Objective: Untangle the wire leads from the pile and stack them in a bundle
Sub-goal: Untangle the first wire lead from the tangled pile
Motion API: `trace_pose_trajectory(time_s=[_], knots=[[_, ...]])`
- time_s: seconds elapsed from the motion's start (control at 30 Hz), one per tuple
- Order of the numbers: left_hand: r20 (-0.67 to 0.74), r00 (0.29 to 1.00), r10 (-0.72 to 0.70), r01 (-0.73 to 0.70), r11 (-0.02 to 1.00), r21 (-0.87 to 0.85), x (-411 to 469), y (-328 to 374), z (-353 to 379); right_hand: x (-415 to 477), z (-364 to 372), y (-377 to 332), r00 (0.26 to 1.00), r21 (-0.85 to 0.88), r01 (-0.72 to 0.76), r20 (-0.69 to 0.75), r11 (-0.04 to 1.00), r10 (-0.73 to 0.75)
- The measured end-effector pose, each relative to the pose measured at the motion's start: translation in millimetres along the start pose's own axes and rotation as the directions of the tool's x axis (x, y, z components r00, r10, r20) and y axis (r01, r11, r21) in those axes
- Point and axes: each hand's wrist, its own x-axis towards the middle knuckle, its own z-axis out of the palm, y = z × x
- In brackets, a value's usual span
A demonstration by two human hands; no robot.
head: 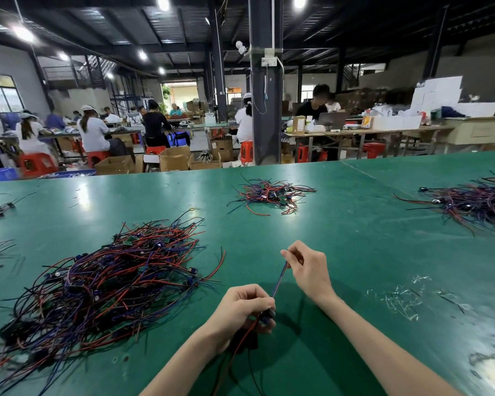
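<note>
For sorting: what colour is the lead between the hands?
Lead: blue and red, head view.

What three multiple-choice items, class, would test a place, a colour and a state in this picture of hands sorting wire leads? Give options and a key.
1. Where is the tangled pile of red, blue and black wire leads nearest the person? A. Left of the left hand. B. On the floor. C. In a cardboard box.
2. What colour is the smooth table top? A. White. B. Green. C. Yellow.
3. How is the thin blue-and-red lead held? A. Loose on the table. B. Hanging from one hand. C. Stretched between the left hand and the right hand.
Key: 1 A, it spreads left of that hand; 2 B, the top is green; 3 C, the right hand pinches its upper end, the left grips its lower end.
</note>
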Motion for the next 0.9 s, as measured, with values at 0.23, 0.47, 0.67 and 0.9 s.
trace_pose_trajectory(time_s=[0.23,0.47,0.67,0.9], knots=[[0.000,1.000,0.004,-0.004,1.000,-0.007,0,1,1,8,-5,-8,0.794,0.569,-0.577,0.222,0.586,0.566],[-0.005,1.000,0.005,-0.005,1.000,-0.001,-1,2,0,10,-6,-13,0.603,0.684,-0.703,0.427,0.195,0.674],[-0.139,0.988,0.061,-0.070,0.996,-0.060,-1,5,-2,8,-7,-21,0.715,0.577,-0.677,0.371,0.456,0.592],[-0.463,0.878,0.118,-0.174,0.982,-0.079,7,10,-20,-21,8,-61,0.633,0.384,-0.715,0.711,0.585,0.306]])
